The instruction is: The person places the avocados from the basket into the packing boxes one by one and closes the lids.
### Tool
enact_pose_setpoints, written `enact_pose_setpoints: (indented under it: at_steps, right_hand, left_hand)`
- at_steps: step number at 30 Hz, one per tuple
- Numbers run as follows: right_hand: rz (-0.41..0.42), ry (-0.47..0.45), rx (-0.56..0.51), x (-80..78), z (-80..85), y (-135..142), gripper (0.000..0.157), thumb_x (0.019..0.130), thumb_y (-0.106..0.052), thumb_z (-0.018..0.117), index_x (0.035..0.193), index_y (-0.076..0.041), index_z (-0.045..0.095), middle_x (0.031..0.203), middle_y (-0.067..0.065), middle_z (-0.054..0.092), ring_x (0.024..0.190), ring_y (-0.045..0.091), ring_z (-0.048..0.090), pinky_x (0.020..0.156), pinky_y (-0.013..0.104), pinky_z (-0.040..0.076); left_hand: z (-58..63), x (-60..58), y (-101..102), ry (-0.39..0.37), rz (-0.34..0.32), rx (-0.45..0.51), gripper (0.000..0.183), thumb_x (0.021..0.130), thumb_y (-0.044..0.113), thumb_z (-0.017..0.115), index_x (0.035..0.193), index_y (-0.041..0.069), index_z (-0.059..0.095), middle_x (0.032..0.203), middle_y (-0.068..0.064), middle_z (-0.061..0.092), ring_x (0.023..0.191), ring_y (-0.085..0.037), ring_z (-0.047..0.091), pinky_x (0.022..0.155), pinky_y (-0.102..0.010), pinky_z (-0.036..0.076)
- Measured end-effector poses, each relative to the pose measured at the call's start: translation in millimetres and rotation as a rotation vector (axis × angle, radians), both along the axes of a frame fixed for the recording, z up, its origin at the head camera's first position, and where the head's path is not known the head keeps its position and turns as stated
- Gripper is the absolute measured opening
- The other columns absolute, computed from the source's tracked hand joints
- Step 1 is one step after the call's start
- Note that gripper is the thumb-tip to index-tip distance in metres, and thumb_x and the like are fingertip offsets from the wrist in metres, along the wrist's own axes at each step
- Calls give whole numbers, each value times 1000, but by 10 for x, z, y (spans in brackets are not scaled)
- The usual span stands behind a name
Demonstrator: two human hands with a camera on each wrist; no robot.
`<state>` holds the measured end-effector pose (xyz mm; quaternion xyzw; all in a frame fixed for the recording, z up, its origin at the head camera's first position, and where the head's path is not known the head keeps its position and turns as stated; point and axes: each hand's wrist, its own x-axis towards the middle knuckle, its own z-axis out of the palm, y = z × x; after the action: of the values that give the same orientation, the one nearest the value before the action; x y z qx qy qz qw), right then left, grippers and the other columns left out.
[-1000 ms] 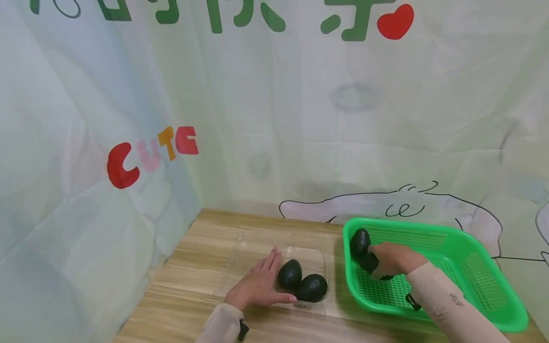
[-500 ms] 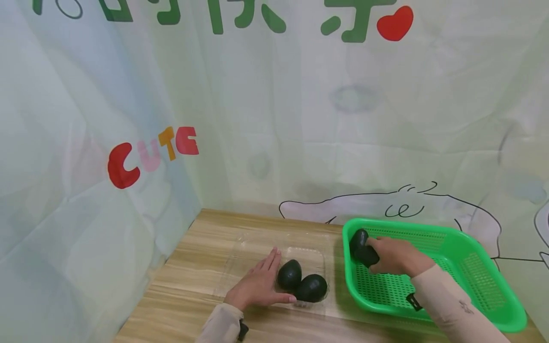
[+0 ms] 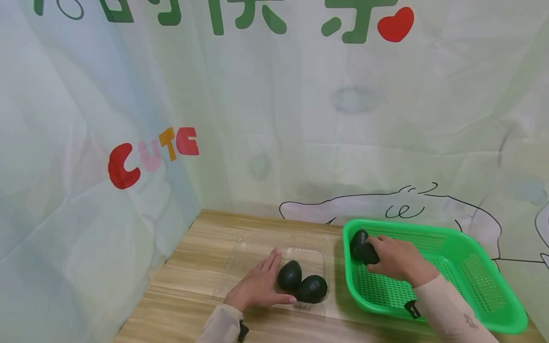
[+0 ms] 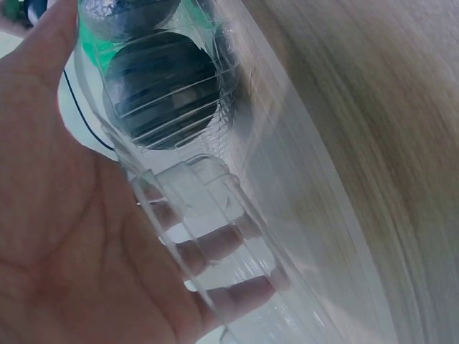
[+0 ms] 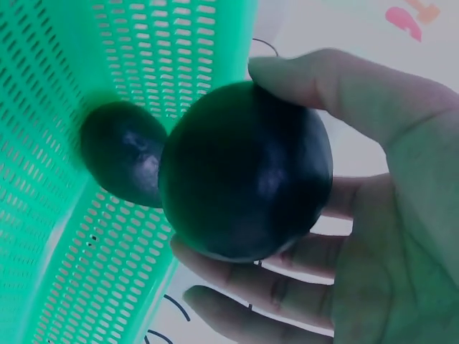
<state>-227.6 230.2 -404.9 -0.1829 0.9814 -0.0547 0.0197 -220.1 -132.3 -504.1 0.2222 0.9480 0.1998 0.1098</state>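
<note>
Avocados (image 3: 290, 276), dark and egg-shaped, lie in two places on the wooden desk (image 3: 180, 271). Farthest left is the left hand (image 3: 259, 286), relaxed and gripping no fruit, its fingers extended toward the far side as they touch the clear plastic box (image 3: 305, 253). Its thumb reaches right along the near side.

Just right of that hand, two avocados rest side by side in the box, the right one slightly nearer.

Next comes the green basket (image 3: 472, 267), just beside the box. In its far left corner sits a basket avocado (image 3: 359, 237); a held avocado (image 3: 367, 254) overlaps its near side in the head view. Whether they touch, I cannot tell.

Rightmost, the right hand (image 3: 396, 257) grips the held avocado, thumb near, fingers far. This fruit is left of that hand and right of the box; the right hand is clearly the closer. Its long axis seems to slant from far left to near right, though the right wrist view shows it almost round.
</note>
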Motion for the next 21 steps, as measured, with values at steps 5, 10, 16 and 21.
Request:
enact_pose_setpoints:
  at_steps: [5, 10, 16, 21]
  right_hand:
    - [-62, 37, -45, 65, -26, -12, 60, 83, -38, 77, 130, -6, 60, 96, 6, 62, 69, 17, 53, 53, 35, 42]
    - [-142, 54, -111, 115, -84, -38, 66, 85, -40, 77, 131, 1, 55, 100, 11, 64, 72, 20, 57, 53, 38, 44]
    - [-226, 93, -202, 175, -169, -93, 68, 86, -39, 76, 130, 6, 51, 101, 18, 65, 77, 25, 63, 54, 42, 51]
    - [-280, 116, -274, 223, -210, -167, 70, 87, -40, 74, 132, 7, 49, 102, 22, 65, 74, 26, 63, 51, 40, 50]
  left_hand:
    - [-3, -8, 1, -5, 3, -4, 124, 79, 79, 64, 163, 3, 12, 171, -16, 6, 153, -39, 22, 111, -68, 33]
    - [-17, -6, -3, 0, 2, -1, 125, 79, 80, 64, 163, 3, 13, 171, -16, 7, 153, -40, 23, 110, -68, 34]
    - [-16, -3, -1, 4, 1, 0, 125, 79, 80, 63, 163, 3, 13, 171, -16, 7, 152, -40, 24, 110, -69, 34]
    - [-9, -6, 2, 14, -4, -2, 125, 79, 81, 63, 162, 2, 13, 171, -16, 7, 152, -41, 25, 109, -69, 35]
